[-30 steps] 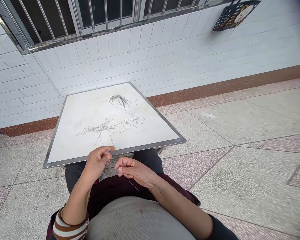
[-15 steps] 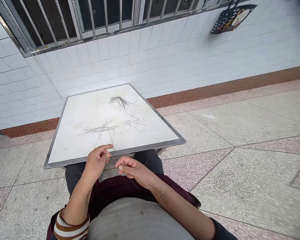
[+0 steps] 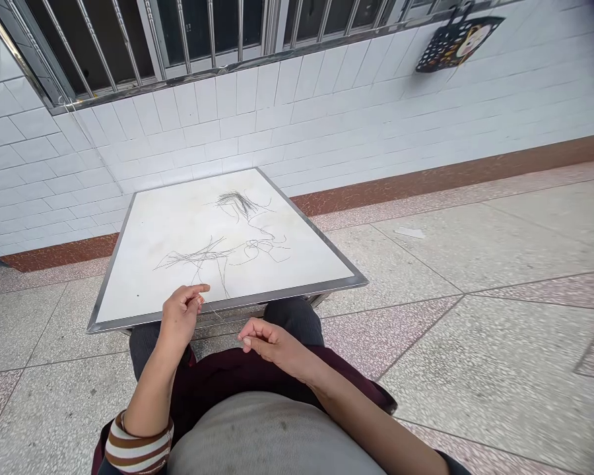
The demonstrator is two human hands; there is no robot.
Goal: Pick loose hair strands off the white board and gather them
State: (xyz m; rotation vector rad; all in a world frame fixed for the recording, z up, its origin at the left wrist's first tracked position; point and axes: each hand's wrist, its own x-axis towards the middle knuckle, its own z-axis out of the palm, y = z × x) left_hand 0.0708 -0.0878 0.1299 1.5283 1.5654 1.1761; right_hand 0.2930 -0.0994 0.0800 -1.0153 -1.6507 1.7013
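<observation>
My left hand [image 3: 179, 316] is closed in a pinch just over the near edge of the white-topped table [image 3: 129, 277]. From its fingertips a thin strand [image 3: 212, 310], like a fine wire or thread, slants down toward the right. My right hand [image 3: 272, 343] is over my lap, with thumb and fingers pressed together; whether anything lies between them is too fine to see. Several thin dark strands [image 3: 202, 253] lie loosely crossed on the tabletop. Farther back is a denser bundle of them [image 3: 238, 202], and curled ones [image 3: 261, 247] lie to the right.
The table has a grey metal rim [image 3: 297, 290] and stands against a white tiled wall [image 3: 257, 119]. My knees [image 3: 294, 323] are under its near side. A dark patterned bag [image 3: 455, 46] hangs from the window bars [image 3: 212, 33]. A white scrap [image 3: 410, 232] lies on the floor.
My left hand has moved a little left and my right hand slightly right and down, so the gap between them is wider. The strand no longer visibly reaches my right hand.
</observation>
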